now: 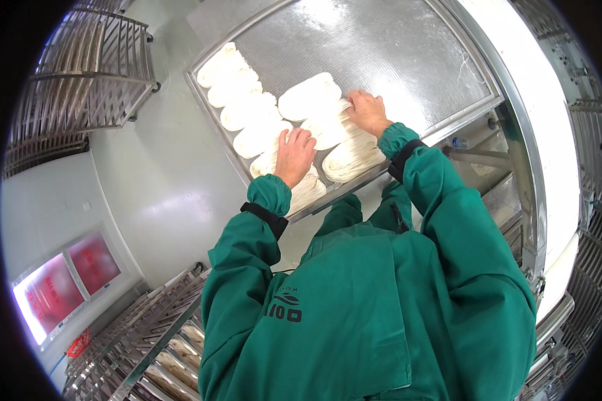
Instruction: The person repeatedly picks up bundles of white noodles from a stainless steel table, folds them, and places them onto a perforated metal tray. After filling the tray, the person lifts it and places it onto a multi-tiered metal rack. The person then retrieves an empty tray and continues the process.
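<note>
Several folded bundles of pale noodles lie in two rows on a perforated metal tray (381, 55). My left hand (295, 154) rests over the near part of the left row, its fingertips between the two rows, beside a left-row bundle (257, 139). At the right row, my right hand (367, 111) touches the upper right end of a noodle bundle (326, 131) with its fingers. One bundle (309, 96) lies beyond it and another (352, 159) nearer to me. Whether the fingers of either hand grip any strands is unclear.
Wheeled metal racks (95, 75) stand at the upper left, and another rack (155, 351) holding loaded trays is at the lower left. A bright white surface with a metal edge (526, 150) runs along the right. Loose strands (464, 67) lie near the tray's right rim.
</note>
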Motion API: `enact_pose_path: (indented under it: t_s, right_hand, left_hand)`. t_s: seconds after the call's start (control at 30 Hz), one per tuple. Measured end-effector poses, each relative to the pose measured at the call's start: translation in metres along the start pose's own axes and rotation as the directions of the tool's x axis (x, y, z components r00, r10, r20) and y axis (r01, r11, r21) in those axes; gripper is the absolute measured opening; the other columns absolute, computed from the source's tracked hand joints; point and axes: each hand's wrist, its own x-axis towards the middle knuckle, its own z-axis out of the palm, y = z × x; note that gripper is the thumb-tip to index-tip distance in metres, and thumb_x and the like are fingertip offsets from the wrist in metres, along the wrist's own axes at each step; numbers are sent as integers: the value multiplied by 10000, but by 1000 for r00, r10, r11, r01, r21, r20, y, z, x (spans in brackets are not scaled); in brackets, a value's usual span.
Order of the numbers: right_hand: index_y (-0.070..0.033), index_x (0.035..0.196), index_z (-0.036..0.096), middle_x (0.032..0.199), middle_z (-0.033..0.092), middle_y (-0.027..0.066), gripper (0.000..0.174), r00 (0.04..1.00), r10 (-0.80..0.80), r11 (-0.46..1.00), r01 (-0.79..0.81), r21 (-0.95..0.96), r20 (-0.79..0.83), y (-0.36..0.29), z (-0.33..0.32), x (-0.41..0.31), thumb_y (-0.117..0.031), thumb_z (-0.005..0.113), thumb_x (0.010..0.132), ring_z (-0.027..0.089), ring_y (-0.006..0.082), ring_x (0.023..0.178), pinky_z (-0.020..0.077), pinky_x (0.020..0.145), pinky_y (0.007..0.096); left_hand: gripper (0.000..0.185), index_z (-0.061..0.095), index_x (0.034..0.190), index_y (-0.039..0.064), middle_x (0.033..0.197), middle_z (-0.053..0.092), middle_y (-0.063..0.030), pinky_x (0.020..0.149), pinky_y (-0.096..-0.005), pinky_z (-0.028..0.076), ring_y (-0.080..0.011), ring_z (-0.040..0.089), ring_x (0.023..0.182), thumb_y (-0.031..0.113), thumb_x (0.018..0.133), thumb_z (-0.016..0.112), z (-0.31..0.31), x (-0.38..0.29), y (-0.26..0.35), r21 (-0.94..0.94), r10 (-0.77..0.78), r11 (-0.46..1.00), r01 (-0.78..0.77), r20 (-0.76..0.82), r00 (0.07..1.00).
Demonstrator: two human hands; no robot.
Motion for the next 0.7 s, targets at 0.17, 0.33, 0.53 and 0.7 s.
enact_pose_path:
  t_s: [0.17, 0.33, 0.53, 0.7]
  right_hand:
    - [-87, 1061, 576, 1080, 576, 116, 259, 999, 33, 999, -32, -40, 29, 0, -8, -4, -183, 600, 821, 547, 298, 1021, 387, 863, 449]
    - [-27, 1040, 568, 1079, 561, 142, 282, 897, -192, 978, 208, -3, -397, -4, -8, -23, -125, 576, 776, 528, 330, 1036, 391, 857, 488]
    - [65, 1369, 361, 1438, 346, 224, 756, 929, -359, 907, 323, -269, -94, -16, 16, -56, -418, 582, 831, 281, 316, 1371, 151, 1145, 501]
    - [37, 1413, 296, 1508, 214, 207, 719, 906, -341, 940, 326, -102, -251, 7, -23, -52, -483, 430, 935, 159, 311, 1421, 115, 1159, 491]
  left_hand:
    - [228, 600, 994, 94, 1070, 530, -60, 990, -485, 309, -242, 462, 1122, 146, 781, 659, -2, 1, -2, -28, 12, 1000, -10, 52, 999]
    - [261, 601, 1054, 94, 1225, 486, -119, 1043, -560, 248, -317, 392, 1238, 197, 817, 637, -4, -11, 1, -7, -6, 1000, 6, 14, 1000]
    - [859, 223, 1409, -112, 1491, 155, -314, 1109, -586, 72, -442, 102, 1405, 470, 864, 544, 16, -17, 24, -35, -149, 986, 166, 290, 945]
    - [862, 150, 1430, -106, 1517, 96, -285, 1121, -565, 28, -414, 44, 1422, 448, 886, 523, -1, -15, 29, -12, -158, 985, 172, 345, 925]
